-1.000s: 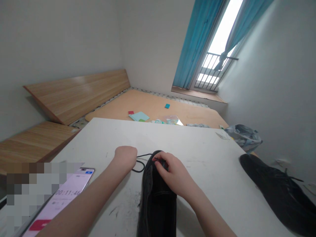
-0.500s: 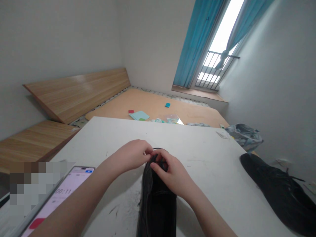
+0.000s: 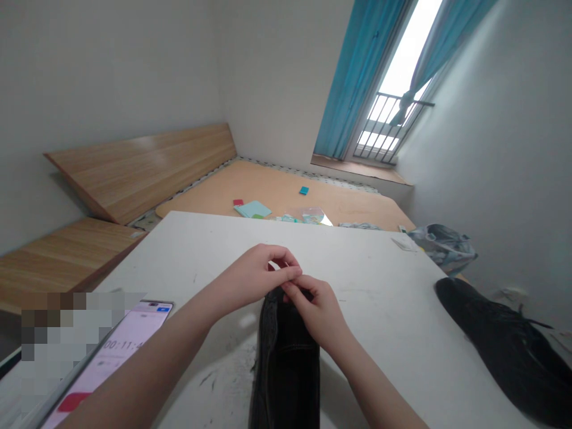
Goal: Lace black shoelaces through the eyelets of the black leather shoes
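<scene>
A black shoe (image 3: pixel 290 369) stands on the white table with its opening towards me. Over its laced part my two hands meet, fingertips close together. My left hand (image 3: pixel 263 274) is closed in a pinch, thumb against the fingers, at a black shoelace that is mostly hidden. From the other side my right hand (image 3: pixel 315 298) also pinches at the lace, thumb tip near the left fingertips. The fingers cover most of the lacing. A second black shoe (image 3: pixel 504 345) with loose lace ends lies at the table's right edge.
A phone (image 3: pixel 120 351) showing a running timer lies at the left, partly behind my left forearm. Beyond the white table (image 3: pixel 214 232) is a tan mat (image 3: pixel 348 199) with a light blue item (image 3: pixel 252 209) and plastic packets. A bag (image 3: pixel 444 247) stands at the right.
My left hand has moved right and slightly up, over the top of the lacing to the right fingertips. My right hand has shifted slightly right. The dark lace loop seen before is now hidden.
</scene>
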Motion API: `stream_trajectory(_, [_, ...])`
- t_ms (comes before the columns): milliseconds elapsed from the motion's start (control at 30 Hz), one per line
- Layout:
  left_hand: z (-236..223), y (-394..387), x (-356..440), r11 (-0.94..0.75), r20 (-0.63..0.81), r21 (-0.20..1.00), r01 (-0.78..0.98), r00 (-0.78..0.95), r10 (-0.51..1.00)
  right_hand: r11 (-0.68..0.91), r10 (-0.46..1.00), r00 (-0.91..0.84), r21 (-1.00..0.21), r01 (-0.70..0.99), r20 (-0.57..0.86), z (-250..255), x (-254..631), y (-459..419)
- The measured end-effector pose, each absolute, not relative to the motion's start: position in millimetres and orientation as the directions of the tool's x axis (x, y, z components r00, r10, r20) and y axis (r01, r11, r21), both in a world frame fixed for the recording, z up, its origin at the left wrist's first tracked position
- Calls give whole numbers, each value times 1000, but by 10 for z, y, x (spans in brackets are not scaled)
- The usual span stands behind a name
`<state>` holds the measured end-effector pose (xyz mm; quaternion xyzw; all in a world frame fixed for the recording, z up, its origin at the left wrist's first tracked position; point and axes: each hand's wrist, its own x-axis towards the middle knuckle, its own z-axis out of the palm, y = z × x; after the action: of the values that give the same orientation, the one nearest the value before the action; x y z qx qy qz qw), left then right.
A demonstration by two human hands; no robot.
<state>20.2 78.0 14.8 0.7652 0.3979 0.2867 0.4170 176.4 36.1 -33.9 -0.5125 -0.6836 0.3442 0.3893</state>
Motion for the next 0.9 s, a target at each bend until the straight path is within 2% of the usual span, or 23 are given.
stream_trajectory(133, [163, 784, 182, -315, 142, 895, 317, 466, 874, 226, 970, -171, -895, 385, 172, -383, 1762, 362])
stream_trajectory(300, [208, 794, 22, -329, 139, 800, 501, 379, 915, 172, 982, -158, -861, 478, 108, -430, 1782, 383])
stream_trajectory(400, [193, 780, -24, -359, 58, 694, 624, 449, 891, 206, 975, -188, -816, 540, 121, -392, 1793, 379])
stream_trajectory(567, [145, 742, 0, -392, -170, 559, 731, 563, 809, 294, 950, -270, -733, 613, 155, -267, 1787, 336])
stream_trajectory(700, [140, 725, 13, -355, -300, 455, 817, 516, 802, 315, 940, -322, -653, 688, 115, -216, 1779, 318])
stream_trajectory(900, [156, 711, 10, -322, -369, 322, 890, 431, 824, 246, 948, -318, -648, 721, 6, -206, 1821, 333])
